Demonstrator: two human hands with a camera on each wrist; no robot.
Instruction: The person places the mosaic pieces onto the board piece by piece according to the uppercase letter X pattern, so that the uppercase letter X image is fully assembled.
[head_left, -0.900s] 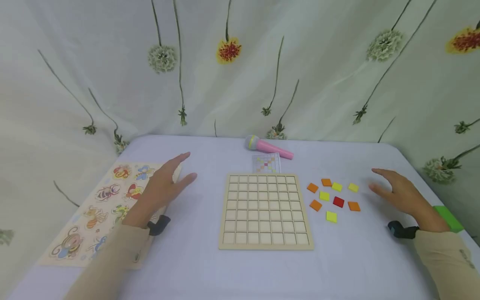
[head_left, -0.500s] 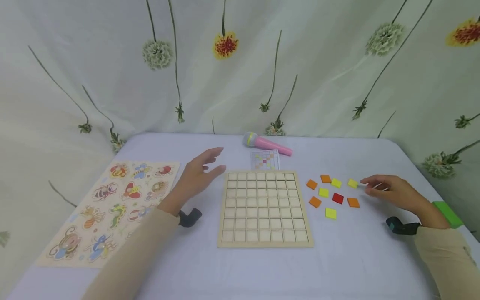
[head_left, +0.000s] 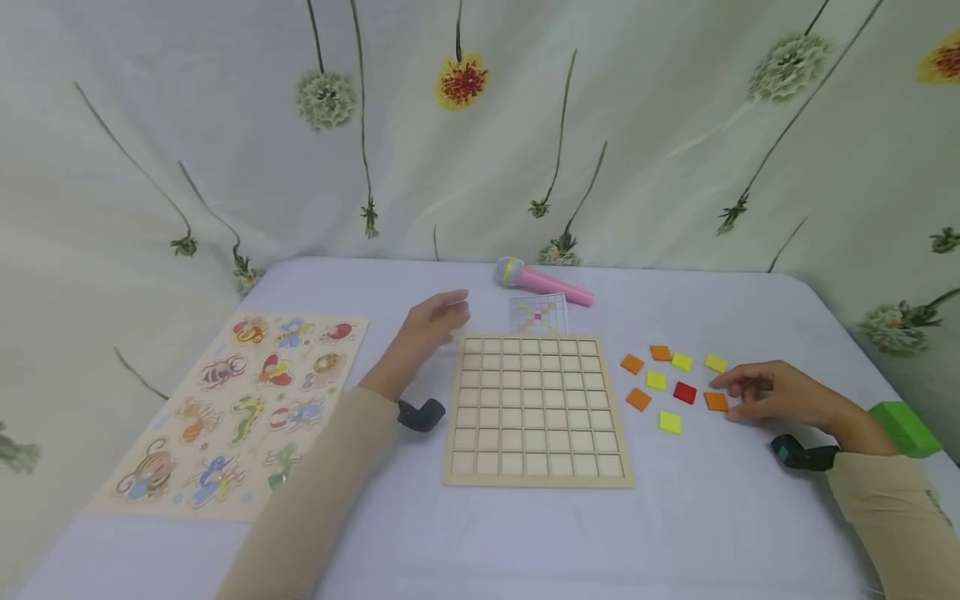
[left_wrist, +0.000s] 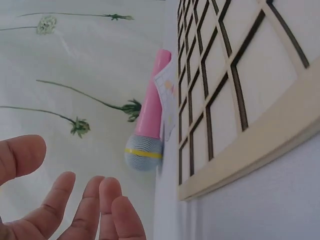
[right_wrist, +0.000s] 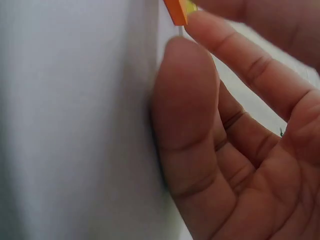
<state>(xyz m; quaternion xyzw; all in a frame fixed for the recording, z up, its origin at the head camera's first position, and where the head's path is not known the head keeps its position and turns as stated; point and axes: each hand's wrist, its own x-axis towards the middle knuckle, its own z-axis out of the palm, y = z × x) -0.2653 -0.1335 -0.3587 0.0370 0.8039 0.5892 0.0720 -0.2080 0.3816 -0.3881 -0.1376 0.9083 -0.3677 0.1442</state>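
Observation:
My left hand [head_left: 427, 337] is beside the upper left corner of a wooden grid board [head_left: 540, 482], fingers loosely bent and holding nothing. In the left wrist view its fingers [left_wrist: 85, 212] are spread apart from the board's frame [left_wrist: 250, 150]. My right hand [head_left: 787, 398] is low over the table at the right, its thumb and index finger on either side of an orange square tile [head_left: 716, 402]. In the right wrist view that orange tile [right_wrist: 176, 11] shows just past the fingertips. A red tile [head_left: 685, 392] and several yellow [head_left: 670, 422] and orange tiles lie scattered left of this hand.
Behind the board lie a pattern card [head_left: 538, 315] and a pink toy microphone [head_left: 555, 286]. An insect picture puzzle board [head_left: 258, 396] is at the left, partly under the left sleeve. A green block [head_left: 903, 429] stands by the right wrist.
My left hand has moved right from over the puzzle board to the grid board's corner. My right hand has moved left and down to the orange tile, fingers drawing closer together.

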